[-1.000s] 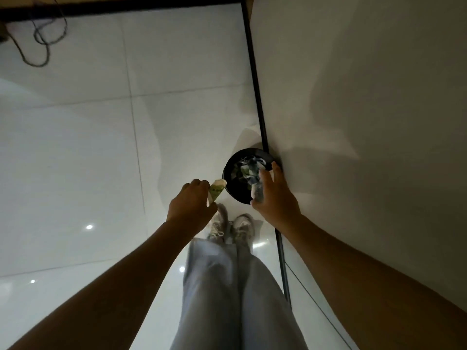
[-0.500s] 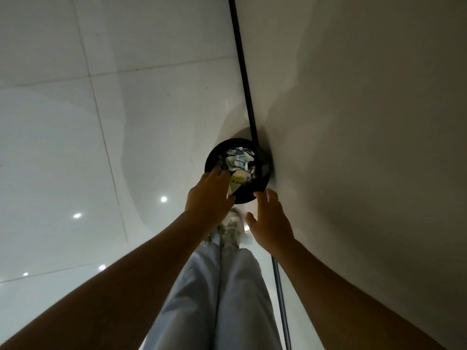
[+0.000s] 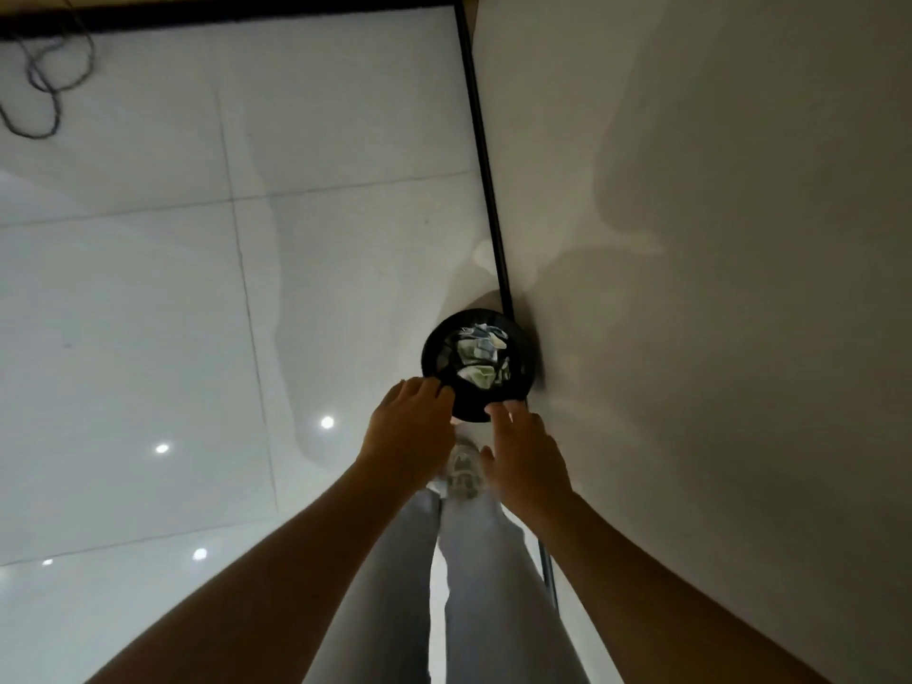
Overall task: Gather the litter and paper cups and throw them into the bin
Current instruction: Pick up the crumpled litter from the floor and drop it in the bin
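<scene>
Litter [image 3: 476,360] is now lying inside the black bin [image 3: 434,360]; left hand [image 3: 412,436] and right hand [image 3: 525,461], seemingly emptied, are hovering apart at its six o'clock rim.

The place looked like an indoor room or corridor of an office or a home; which of the 2 could not be told. The floor [image 3: 148,298] was of large glossy white tiles with thin grout lines, and it mirrored several small round ceiling lights. A plain pale wall [image 3: 715,239] met it along a thin black skirting strip [image 3: 486,155]. A small round black bin [image 3: 434,357] stood against the wall. A loose dark cable [image 3: 39,86] lay coiled in the far corner.
</scene>
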The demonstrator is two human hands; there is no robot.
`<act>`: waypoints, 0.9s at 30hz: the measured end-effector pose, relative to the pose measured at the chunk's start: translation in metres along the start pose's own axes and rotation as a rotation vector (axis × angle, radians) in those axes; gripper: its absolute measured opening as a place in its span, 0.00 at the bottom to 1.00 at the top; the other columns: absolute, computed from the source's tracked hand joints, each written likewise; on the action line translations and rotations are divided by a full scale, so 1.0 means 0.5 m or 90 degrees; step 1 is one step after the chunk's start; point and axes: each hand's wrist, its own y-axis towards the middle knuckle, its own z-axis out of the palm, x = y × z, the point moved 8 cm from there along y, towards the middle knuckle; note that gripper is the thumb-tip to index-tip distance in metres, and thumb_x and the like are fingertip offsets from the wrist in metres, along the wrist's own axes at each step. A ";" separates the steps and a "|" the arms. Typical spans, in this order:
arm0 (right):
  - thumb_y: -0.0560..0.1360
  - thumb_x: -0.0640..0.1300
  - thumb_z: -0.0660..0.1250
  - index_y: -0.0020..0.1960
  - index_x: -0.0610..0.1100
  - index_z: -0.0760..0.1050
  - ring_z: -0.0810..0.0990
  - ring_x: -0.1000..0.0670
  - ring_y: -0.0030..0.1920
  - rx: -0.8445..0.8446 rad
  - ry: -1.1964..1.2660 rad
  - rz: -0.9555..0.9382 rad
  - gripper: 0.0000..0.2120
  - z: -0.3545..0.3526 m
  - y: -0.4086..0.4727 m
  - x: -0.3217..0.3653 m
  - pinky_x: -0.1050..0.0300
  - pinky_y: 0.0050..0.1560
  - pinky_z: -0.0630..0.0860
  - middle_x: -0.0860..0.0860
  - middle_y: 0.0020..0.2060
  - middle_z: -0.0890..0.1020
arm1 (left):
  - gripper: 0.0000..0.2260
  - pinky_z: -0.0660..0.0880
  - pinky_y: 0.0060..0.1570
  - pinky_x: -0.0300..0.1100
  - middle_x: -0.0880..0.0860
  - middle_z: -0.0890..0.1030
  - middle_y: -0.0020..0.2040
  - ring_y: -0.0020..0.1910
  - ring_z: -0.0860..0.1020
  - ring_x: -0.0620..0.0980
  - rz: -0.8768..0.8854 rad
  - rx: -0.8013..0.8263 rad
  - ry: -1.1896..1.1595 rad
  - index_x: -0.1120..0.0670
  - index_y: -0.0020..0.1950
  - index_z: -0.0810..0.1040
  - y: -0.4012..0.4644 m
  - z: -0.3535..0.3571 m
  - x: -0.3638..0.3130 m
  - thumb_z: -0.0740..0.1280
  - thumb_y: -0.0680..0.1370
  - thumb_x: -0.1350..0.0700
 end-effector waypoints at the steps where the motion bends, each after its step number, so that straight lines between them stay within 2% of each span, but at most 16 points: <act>1: 0.80 0.49 0.61 0.75 0.46 0.57 0.66 0.47 0.71 -0.002 -0.010 -0.019 0.26 -0.016 -0.015 0.031 0.56 0.65 0.68 0.46 0.73 0.64 | 0.19 0.63 0.68 0.42 0.52 0.70 0.70 0.69 0.67 0.50 -0.011 -0.007 0.006 0.53 0.71 0.67 -0.031 -0.022 0.007 0.58 0.81 0.51; 5: 0.79 0.51 0.62 0.75 0.46 0.58 0.65 0.46 0.71 0.020 -0.075 -0.104 0.27 -0.052 -0.092 0.140 0.52 0.68 0.68 0.46 0.73 0.64 | 0.18 0.63 0.67 0.41 0.52 0.70 0.69 0.68 0.67 0.51 -0.078 -0.022 0.005 0.53 0.70 0.67 -0.156 -0.084 0.035 0.57 0.81 0.49; 8: 0.79 0.50 0.63 0.75 0.46 0.58 0.65 0.45 0.71 0.048 -0.142 -0.191 0.27 -0.057 -0.176 0.215 0.50 0.70 0.65 0.46 0.72 0.65 | 0.18 0.63 0.67 0.41 0.51 0.71 0.68 0.67 0.67 0.50 -0.173 -0.049 -0.033 0.53 0.70 0.67 -0.277 -0.115 0.064 0.57 0.81 0.49; 17: 0.79 0.48 0.60 0.73 0.46 0.59 0.68 0.43 0.67 0.088 -0.357 -0.404 0.24 -0.035 -0.397 0.420 0.48 0.66 0.68 0.45 0.68 0.68 | 0.17 0.65 0.65 0.43 0.53 0.74 0.62 0.63 0.70 0.53 -0.432 -0.147 -0.165 0.55 0.66 0.71 -0.653 -0.105 0.085 0.59 0.80 0.49; 22: 0.79 0.46 0.60 0.72 0.47 0.60 0.69 0.45 0.65 0.109 -0.478 -0.556 0.23 0.066 -0.540 0.572 0.51 0.64 0.69 0.47 0.67 0.69 | 0.16 0.66 0.62 0.43 0.54 0.75 0.59 0.60 0.72 0.53 -0.595 -0.218 -0.262 0.56 0.64 0.72 -0.882 -0.027 0.116 0.60 0.80 0.50; 27: 0.79 0.47 0.61 0.73 0.47 0.59 0.69 0.44 0.65 0.149 -0.606 -0.706 0.25 0.259 -0.727 0.699 0.50 0.64 0.69 0.46 0.67 0.70 | 0.16 0.68 0.62 0.44 0.54 0.75 0.59 0.59 0.71 0.54 -0.748 -0.290 -0.365 0.56 0.64 0.71 -1.136 0.103 0.151 0.59 0.79 0.50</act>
